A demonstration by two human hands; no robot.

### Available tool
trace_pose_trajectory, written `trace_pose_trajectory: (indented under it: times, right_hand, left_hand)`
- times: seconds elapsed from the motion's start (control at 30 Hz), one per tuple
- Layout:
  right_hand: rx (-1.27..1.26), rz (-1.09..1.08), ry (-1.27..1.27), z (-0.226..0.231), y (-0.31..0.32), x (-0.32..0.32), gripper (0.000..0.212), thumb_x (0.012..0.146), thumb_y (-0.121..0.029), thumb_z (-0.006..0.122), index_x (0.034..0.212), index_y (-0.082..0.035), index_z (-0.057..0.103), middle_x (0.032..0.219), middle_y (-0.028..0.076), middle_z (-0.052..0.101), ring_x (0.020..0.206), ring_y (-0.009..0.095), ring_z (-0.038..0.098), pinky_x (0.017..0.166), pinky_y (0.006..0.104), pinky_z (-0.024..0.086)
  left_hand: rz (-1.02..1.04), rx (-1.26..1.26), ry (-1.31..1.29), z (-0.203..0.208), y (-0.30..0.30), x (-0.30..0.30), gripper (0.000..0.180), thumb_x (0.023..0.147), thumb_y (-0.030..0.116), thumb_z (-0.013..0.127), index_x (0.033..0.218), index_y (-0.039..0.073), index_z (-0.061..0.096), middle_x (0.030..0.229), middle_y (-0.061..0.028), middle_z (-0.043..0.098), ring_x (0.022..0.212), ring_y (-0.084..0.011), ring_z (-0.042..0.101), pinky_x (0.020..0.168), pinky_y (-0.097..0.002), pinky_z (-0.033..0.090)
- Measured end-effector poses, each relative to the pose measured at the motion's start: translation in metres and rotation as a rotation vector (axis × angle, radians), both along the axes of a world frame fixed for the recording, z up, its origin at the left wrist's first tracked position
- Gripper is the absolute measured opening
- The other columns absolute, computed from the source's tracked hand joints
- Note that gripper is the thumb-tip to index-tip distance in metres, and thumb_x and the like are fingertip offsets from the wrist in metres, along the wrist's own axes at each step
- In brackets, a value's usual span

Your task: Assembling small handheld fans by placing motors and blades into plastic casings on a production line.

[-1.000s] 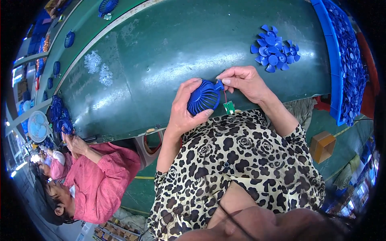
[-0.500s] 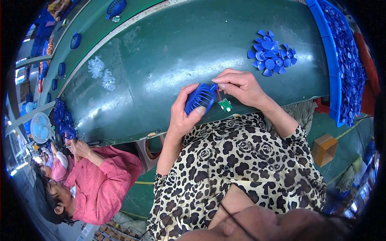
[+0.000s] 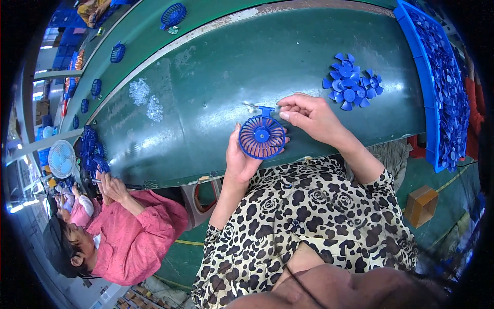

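Observation:
My left hand (image 3: 240,162) is closed around the edge of a round blue fan housing (image 3: 262,134), its slatted face and centre hub turned up. The short neck with a crossbar points away from me. Beside that crossbar shows a small blurred pale piece (image 3: 250,107), which I cannot make out clearly. Just right of the neck, my right hand (image 3: 311,119) hovers with thumb and fingers slightly apart and nothing visible between them. Farther right, a pile of blue fan blades (image 3: 351,82) lies on the green table (image 3: 226,62).
A blue bin (image 3: 411,67) full of blades stands at the right. Two heaps of clear small parts (image 3: 139,91) lie left. Beyond the table, a green belt (image 3: 139,38) carries more housings (image 3: 173,16). A co-worker in a pink top (image 3: 139,237) handles blue parts at the left.
The housing has been turned from edge-on to face up in my left hand. My right fingers have come off its neck. The green circuit board on the red wire no longer shows below it.

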State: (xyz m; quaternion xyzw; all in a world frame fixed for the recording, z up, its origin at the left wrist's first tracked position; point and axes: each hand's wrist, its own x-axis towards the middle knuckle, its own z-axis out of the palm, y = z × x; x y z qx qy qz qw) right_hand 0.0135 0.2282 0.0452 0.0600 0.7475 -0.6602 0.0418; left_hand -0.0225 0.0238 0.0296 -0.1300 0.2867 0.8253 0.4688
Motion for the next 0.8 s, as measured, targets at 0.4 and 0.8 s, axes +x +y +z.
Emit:
trace_pose_trajectory:
  times: [0.4, 0.8]
  right_hand:
    - [0.170, 0.059, 0.256, -0.003, -0.006, -0.006, 0.014, 0.085, -0.006, 0.061, 0.096, 0.000, 0.067, 0.080, 0.006, 0.063, 0.071, 0.014, 0.057, 0.062, 0.0269, 0.046]
    - [0.250, 0.161, 0.371, -0.013, -0.011, -0.001, 0.014, 0.079, -0.001, 0.064, 0.092, 0.001, 0.067, 0.081, 0.010, 0.064, 0.071, 0.020, 0.061, 0.061, 0.0297, 0.048]
  left_hand:
    - [0.042, 0.029, 0.249, -0.030, -0.020, 0.016, 0.064, 0.095, 0.048, 0.044, 0.132, -0.003, 0.037, 0.124, -0.0156, 0.052, 0.111, -0.0234, 0.056, 0.094, -0.0395, 0.048]
    - [-0.236, -0.943, 1.102, 0.001, -0.010, 0.023, 0.027, 0.092, 0.009, 0.051, 0.118, -0.001, 0.054, 0.100, -0.0184, 0.064, 0.087, -0.0250, 0.064, 0.076, -0.0337, 0.050]
